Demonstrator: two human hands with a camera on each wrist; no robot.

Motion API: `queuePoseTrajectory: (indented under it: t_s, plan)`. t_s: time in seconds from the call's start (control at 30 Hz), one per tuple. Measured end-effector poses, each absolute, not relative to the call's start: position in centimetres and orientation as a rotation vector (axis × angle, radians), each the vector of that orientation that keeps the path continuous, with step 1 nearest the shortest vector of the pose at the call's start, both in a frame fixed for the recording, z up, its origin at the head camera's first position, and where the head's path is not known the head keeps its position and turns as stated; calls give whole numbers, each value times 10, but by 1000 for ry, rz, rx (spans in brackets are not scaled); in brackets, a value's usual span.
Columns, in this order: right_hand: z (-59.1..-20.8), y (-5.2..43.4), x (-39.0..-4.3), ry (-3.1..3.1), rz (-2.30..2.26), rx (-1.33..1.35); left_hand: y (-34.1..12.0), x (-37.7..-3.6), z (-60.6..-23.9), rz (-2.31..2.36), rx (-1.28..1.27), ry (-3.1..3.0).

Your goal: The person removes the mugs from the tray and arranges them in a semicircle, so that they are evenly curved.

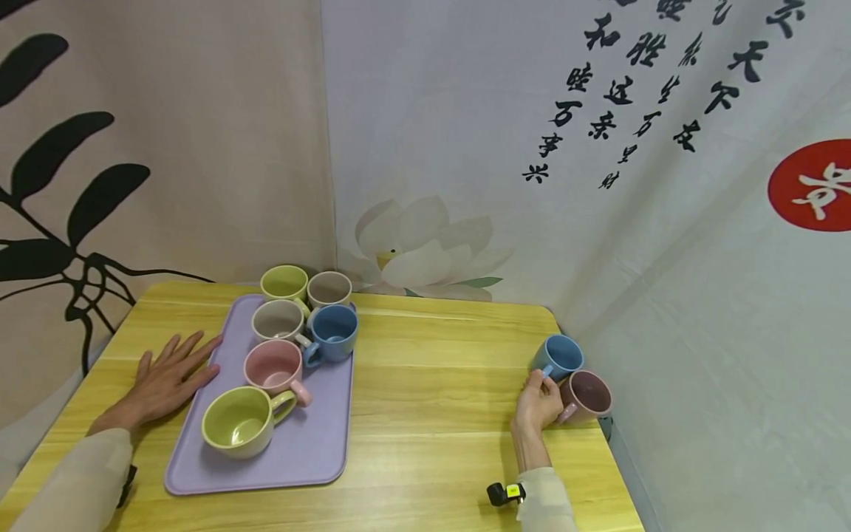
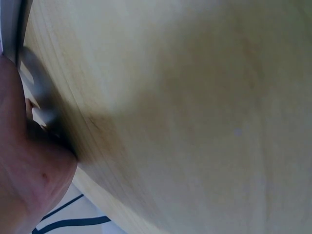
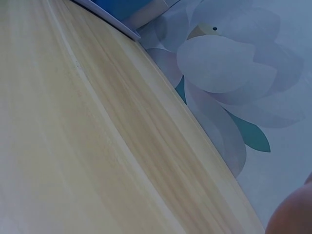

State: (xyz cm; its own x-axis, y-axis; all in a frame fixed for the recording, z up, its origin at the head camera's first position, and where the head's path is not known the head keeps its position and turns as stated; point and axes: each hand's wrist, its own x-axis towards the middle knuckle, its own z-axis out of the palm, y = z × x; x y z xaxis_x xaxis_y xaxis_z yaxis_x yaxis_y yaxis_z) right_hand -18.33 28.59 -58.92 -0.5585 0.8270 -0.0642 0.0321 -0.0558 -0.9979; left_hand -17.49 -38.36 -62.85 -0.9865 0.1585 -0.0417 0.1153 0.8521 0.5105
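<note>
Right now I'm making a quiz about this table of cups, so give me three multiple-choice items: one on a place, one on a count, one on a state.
1. Where does the left hand lie?
A. flat on the table beside the tray
B. inside a cup
C. on the wall

2. How many cups stand on the tray?
A. three
B. six
C. nine

3. What is the right hand doing?
A. lying flat and idle
B. holding the blue cup by its handle
C. lifting the tray

Answers: 1 A, the fingers are spread on the wood at the tray's left edge. 2 B, six cups show there in the head view. 3 B, its fingers curl at the handle, next to a dark pink cup.
</note>
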Motion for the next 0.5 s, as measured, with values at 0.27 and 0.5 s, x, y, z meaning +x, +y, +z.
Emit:
queuePoseTrajectory:
  t_s: [0.27, 0.5]
  plan:
    - [-586, 284, -180, -1750, 1603, -958, -384, -177, -628, 773, 218, 2935]
    - [-587, 283, -176, -1806, 1564, -917, -383, -176, -627, 759, 216, 2941]
